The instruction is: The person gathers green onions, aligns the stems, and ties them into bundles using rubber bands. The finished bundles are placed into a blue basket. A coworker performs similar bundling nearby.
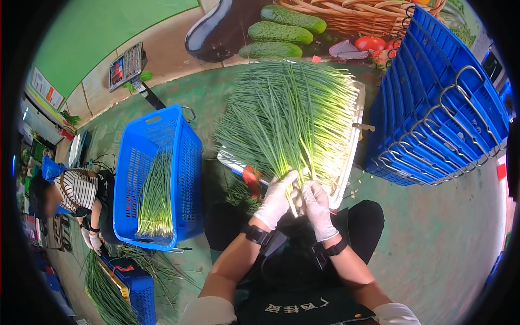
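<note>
My left hand, in a white glove, grips a small bunch of green onions near its pale lower stems. Beside it my gloved right hand pinches a few more green onion stalks at the base. Both hands are close together at the near edge of a large heap of green onions. The heap lies on a white tray, leaves to the left and white root ends to the right. Fingers hide part of the stem bases. A red strip hangs at the tray's near left side.
A blue crate on the left holds a bundle of green onions. A digital scale stands behind it. Stacked blue crates with metal handles rise at right. A co-worker bends over more green onions at far left.
</note>
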The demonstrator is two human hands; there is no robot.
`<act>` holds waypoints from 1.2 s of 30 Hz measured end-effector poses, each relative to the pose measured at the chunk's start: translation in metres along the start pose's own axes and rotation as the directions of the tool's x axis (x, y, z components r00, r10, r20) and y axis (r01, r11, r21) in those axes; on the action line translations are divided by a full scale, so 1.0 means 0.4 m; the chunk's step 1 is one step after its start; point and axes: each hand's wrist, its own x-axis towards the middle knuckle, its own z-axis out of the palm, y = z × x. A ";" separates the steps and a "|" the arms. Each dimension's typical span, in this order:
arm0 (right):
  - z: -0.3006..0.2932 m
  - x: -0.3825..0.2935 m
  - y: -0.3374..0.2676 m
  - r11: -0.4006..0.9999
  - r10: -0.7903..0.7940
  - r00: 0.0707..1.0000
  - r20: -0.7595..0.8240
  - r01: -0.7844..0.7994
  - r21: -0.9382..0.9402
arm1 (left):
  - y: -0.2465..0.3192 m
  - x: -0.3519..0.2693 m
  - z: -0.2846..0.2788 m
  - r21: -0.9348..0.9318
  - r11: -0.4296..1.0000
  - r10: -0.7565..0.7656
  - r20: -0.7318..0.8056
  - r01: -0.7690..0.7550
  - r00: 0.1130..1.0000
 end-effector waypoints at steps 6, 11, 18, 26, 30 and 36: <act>0.021 -0.031 0.003 0.785 -0.360 0.929 0.084 0.351 -0.510 | -0.022 -0.065 0.009 0.073 0.982 0.168 0.046 -0.171 0.985; 0.040 -0.079 -0.037 0.621 -0.412 0.892 0.184 0.423 -0.660 | -0.007 -0.115 0.016 0.030 0.970 0.241 0.047 -0.243 0.969; 0.028 -0.109 -0.051 0.596 -0.275 0.937 0.213 0.341 -0.727 | 0.014 -0.148 0.008 0.040 0.957 0.285 0.076 -0.288 0.956; 0.042 -0.115 -0.024 0.780 -0.221 0.957 0.189 0.290 -0.554 | 0.021 -0.164 0.006 0.076 0.965 0.238 0.129 -0.249 0.963; 0.023 -0.117 -0.034 0.689 -0.080 0.951 0.298 0.269 -0.673 | 0.026 -0.162 -0.006 0.099 0.969 0.222 0.032 -0.224 0.975; -0.040 -0.089 -0.088 0.391 -0.080 0.911 0.405 0.402 -0.828 | 0.010 -0.151 -0.007 0.117 0.968 0.228 -0.035 -0.222 0.973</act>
